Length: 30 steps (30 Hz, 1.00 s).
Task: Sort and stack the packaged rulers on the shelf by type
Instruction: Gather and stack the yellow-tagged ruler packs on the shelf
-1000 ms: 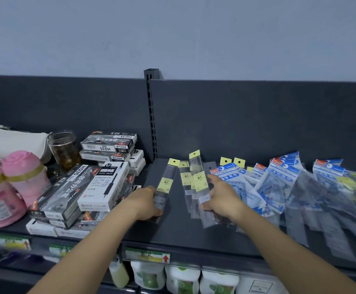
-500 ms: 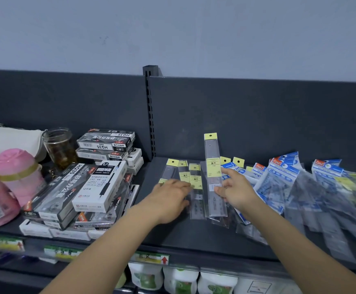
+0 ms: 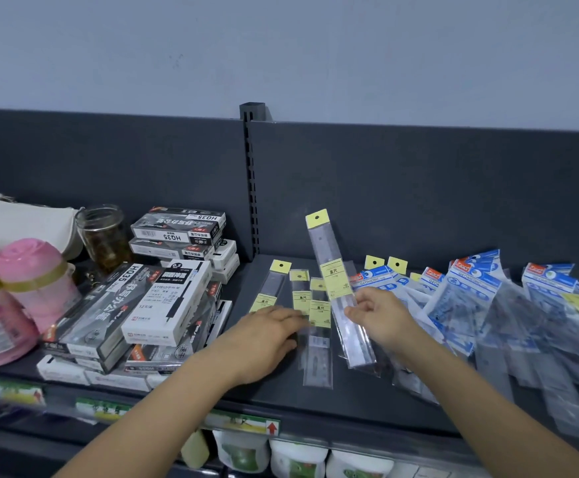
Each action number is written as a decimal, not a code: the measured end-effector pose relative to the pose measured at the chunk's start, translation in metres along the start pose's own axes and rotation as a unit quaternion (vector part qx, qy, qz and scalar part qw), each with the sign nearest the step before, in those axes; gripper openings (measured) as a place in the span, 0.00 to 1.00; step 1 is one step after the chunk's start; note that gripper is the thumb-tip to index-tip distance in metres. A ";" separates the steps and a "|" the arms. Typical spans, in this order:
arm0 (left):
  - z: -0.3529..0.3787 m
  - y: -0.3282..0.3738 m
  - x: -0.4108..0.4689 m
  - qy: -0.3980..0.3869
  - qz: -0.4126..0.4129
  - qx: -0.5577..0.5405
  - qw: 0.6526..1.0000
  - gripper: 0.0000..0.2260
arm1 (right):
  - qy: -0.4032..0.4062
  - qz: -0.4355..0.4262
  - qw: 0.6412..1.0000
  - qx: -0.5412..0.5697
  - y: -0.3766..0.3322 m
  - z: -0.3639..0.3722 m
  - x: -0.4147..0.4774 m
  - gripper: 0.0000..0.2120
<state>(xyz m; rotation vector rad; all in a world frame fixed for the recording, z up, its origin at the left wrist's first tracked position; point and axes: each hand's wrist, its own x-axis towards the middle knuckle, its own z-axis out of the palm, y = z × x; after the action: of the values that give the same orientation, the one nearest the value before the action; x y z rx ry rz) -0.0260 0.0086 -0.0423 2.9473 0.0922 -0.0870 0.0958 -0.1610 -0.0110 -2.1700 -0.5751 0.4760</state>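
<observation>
My 2 bare forearms reach in over the front edge of the shelf. My left hand lies palm down, fingers straight, pointing right. My right hand hovers higher, thumb and fingertips pinching a packaged ruler.

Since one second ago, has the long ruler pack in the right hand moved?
Yes. The right hand has lifted the long ruler pack; its yellow top now leans left, toward the slotted upright.
</observation>
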 end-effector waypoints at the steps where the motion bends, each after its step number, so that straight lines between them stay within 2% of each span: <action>1: -0.001 -0.001 -0.002 0.020 -0.010 0.004 1.000 0.21 | -0.005 -0.006 1.000 0.001 -0.001 0.003 0.001 0.03; 3: -0.003 -0.006 -0.004 0.019 -0.050 0.014 0.998 0.22 | -0.018 -0.016 1.000 -0.007 -0.005 0.009 0.001 0.06; 7: 0.002 -0.010 -0.007 -0.060 -0.119 0.029 0.991 0.23 | -0.025 -0.023 0.998 -0.045 -0.013 0.018 0.004 0.08; 10: 0.003 -0.008 -0.007 -0.051 -0.134 0.050 0.988 0.25 | -0.036 -0.029 0.997 -0.064 -0.015 0.029 0.004 0.07; 15: 0.009 -0.013 -0.009 -0.010 -0.126 0.022 0.992 0.23 | -0.072 -0.057 0.989 -0.115 -0.019 0.047 -0.002 0.08; 22: 0.008 -0.024 -0.016 -0.005 -0.084 -0.017 0.996 0.26 | -0.079 0.007 0.995 0.057 -0.021 0.053 0.007 0.07; 28: -0.001 -0.019 -0.023 -0.017 -0.101 -0.082 0.991 0.32 | -0.026 0.101 0.975 0.197 -0.026 0.044 0.008 0.06; 30: -0.006 -0.013 -0.025 0.012 -0.113 -0.115 0.987 0.33 | -0.021 0.115 0.965 0.235 -0.027 0.041 0.009 0.05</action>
<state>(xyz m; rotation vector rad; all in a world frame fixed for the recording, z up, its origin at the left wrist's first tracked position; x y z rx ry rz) -0.0510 0.0207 -0.0377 2.6962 0.4122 -0.0671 0.0754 -0.1155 -0.0149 -1.7771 -0.2007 0.7066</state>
